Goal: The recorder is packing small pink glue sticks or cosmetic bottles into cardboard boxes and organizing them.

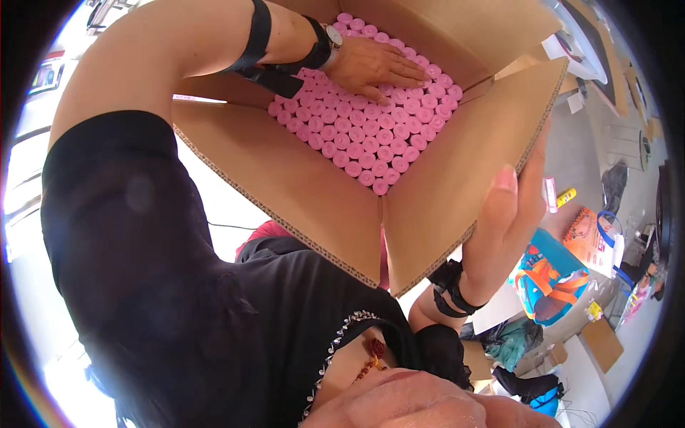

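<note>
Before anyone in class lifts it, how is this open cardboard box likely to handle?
The cardboard box could be heavy, since many round pink pieces crowd it. Its flaps may swing, since a gap parts them at the near corner, yet corrugated edges suggest stiff panels. The close packing should limit shifting.

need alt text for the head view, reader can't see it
A person's left hand lies flat on tightly packed pink cylinders inside an open cardboard box, while the right hand is at the edge of a flap. A blue bag and other clutter appear at the right.
</note>
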Demonstrator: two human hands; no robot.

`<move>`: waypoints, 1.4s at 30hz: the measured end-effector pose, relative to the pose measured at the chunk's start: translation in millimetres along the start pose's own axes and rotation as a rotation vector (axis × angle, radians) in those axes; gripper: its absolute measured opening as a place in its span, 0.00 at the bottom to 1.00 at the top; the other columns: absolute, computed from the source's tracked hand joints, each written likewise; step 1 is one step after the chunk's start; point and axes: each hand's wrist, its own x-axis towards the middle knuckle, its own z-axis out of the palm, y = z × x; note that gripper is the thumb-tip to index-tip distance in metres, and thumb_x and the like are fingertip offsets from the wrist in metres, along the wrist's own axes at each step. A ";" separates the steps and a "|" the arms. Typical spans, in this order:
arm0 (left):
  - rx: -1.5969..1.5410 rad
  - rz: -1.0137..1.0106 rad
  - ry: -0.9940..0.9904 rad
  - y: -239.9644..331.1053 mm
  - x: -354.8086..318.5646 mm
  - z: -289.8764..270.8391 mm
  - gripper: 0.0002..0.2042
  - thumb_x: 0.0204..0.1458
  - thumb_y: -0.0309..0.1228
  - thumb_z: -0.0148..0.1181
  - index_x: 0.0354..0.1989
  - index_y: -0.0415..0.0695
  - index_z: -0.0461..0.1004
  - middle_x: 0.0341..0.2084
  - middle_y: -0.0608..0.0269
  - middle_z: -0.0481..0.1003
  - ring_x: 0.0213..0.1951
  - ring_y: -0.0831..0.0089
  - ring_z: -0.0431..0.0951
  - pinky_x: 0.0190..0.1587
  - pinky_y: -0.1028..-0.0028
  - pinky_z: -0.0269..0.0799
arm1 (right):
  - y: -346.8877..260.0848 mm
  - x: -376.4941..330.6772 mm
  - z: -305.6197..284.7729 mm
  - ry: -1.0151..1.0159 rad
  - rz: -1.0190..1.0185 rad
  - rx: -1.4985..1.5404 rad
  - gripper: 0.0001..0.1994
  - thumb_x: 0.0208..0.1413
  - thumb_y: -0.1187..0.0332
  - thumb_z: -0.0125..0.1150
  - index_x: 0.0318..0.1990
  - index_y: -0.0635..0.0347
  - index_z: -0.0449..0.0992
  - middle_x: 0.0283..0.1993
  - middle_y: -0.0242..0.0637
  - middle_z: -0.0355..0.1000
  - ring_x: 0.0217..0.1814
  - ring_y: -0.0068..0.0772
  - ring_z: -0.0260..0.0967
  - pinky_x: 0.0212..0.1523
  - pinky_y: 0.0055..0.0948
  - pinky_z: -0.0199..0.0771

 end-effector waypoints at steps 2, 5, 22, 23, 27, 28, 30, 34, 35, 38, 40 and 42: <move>-0.068 -0.031 -0.032 0.6 0.1 3.6 0.33 0.64 0.45 0.50 0.74 0.44 0.50 0.75 0.59 0.47 0.74 0.65 0.49 0.74 0.58 0.45 | -3.6 -1.4 2.2 0.017 0.023 0.021 0.30 0.62 0.62 0.40 0.69 0.69 0.59 0.53 0.47 0.73 0.49 0.33 0.68 0.50 0.26 0.66; 0.039 -0.001 0.047 -0.5 2.5 5.5 0.34 0.63 0.46 0.50 0.74 0.45 0.50 0.75 0.62 0.49 0.74 0.64 0.49 0.74 0.53 0.45 | -8.5 0.2 5.3 0.040 0.097 0.031 0.30 0.62 0.61 0.41 0.69 0.70 0.59 0.57 0.50 0.71 0.53 0.36 0.68 0.55 0.28 0.65; 0.067 0.054 0.138 -12.7 22.0 9.0 0.28 0.66 0.43 0.45 0.72 0.47 0.55 0.73 0.61 0.53 0.72 0.60 0.54 0.70 0.57 0.52 | -5.3 -1.9 5.5 0.054 0.129 0.009 0.37 0.58 0.56 0.44 0.72 0.69 0.52 0.39 0.47 0.77 0.33 0.33 0.73 0.34 0.28 0.72; 0.059 0.056 0.135 -12.9 22.4 12.9 0.28 0.66 0.43 0.45 0.72 0.47 0.55 0.73 0.61 0.53 0.72 0.60 0.54 0.70 0.57 0.52 | -4.2 -0.4 6.6 0.051 0.138 0.009 0.37 0.58 0.56 0.44 0.72 0.69 0.52 0.39 0.47 0.77 0.33 0.33 0.73 0.34 0.28 0.72; -0.036 -0.009 0.175 -9.6 22.7 21.5 0.29 0.64 0.44 0.48 0.72 0.49 0.56 0.73 0.60 0.54 0.72 0.59 0.54 0.71 0.56 0.52 | -5.0 1.5 17.1 0.134 0.134 0.048 0.39 0.58 0.52 0.44 0.72 0.69 0.53 0.41 0.47 0.78 0.35 0.33 0.74 0.37 0.28 0.73; -0.030 -0.023 0.175 -8.6 24.0 20.7 0.30 0.63 0.44 0.49 0.72 0.49 0.56 0.73 0.60 0.54 0.72 0.59 0.55 0.71 0.55 0.52 | -4.9 1.9 19.4 0.174 0.137 0.071 0.39 0.58 0.51 0.44 0.72 0.69 0.53 0.42 0.48 0.78 0.36 0.33 0.74 0.38 0.28 0.73; -0.032 -0.025 0.142 -7.5 28.1 11.9 0.30 0.63 0.44 0.49 0.73 0.49 0.55 0.73 0.60 0.53 0.72 0.58 0.55 0.71 0.55 0.52 | 3.3 5.0 18.4 0.189 0.071 0.040 0.38 0.58 0.52 0.44 0.72 0.69 0.53 0.43 0.48 0.78 0.37 0.34 0.75 0.39 0.29 0.74; -0.024 -0.033 -0.014 -8.0 23.4 -2.7 0.31 0.64 0.46 0.47 0.73 0.49 0.54 0.73 0.59 0.53 0.71 0.59 0.56 0.71 0.54 0.52 | -5.4 5.8 17.5 0.097 0.050 0.017 0.36 0.59 0.56 0.43 0.72 0.69 0.53 0.45 0.49 0.78 0.40 0.36 0.75 0.42 0.30 0.74; -0.018 -0.027 -0.003 -7.5 23.9 -2.3 0.31 0.64 0.46 0.47 0.73 0.49 0.54 0.73 0.59 0.53 0.71 0.59 0.56 0.71 0.54 0.52 | -5.9 4.7 15.6 0.104 0.044 0.006 0.36 0.59 0.56 0.43 0.72 0.69 0.53 0.45 0.49 0.78 0.40 0.36 0.75 0.42 0.30 0.74; 0.063 0.067 0.007 0.0 17.9 2.6 0.30 0.65 0.47 0.44 0.73 0.48 0.53 0.74 0.60 0.51 0.73 0.63 0.53 0.72 0.55 0.48 | -0.5 0.6 12.0 0.079 -0.014 -0.013 0.35 0.59 0.59 0.42 0.72 0.69 0.54 0.45 0.49 0.77 0.40 0.37 0.75 0.42 0.30 0.74; 0.007 0.223 0.020 5.6 12.8 6.4 0.31 0.66 0.47 0.42 0.74 0.46 0.51 0.74 0.61 0.49 0.74 0.66 0.49 0.74 0.56 0.44 | 2.4 -0.8 12.3 0.114 -0.026 0.008 0.35 0.59 0.58 0.42 0.72 0.69 0.54 0.44 0.49 0.77 0.40 0.38 0.75 0.41 0.30 0.74; -0.011 0.230 -0.004 9.6 10.5 9.7 0.31 0.65 0.47 0.44 0.74 0.46 0.51 0.75 0.61 0.48 0.75 0.67 0.48 0.74 0.56 0.42 | -2.2 0.0 12.9 0.114 0.008 0.017 0.35 0.59 0.58 0.42 0.71 0.69 0.54 0.44 0.49 0.77 0.40 0.37 0.75 0.41 0.30 0.73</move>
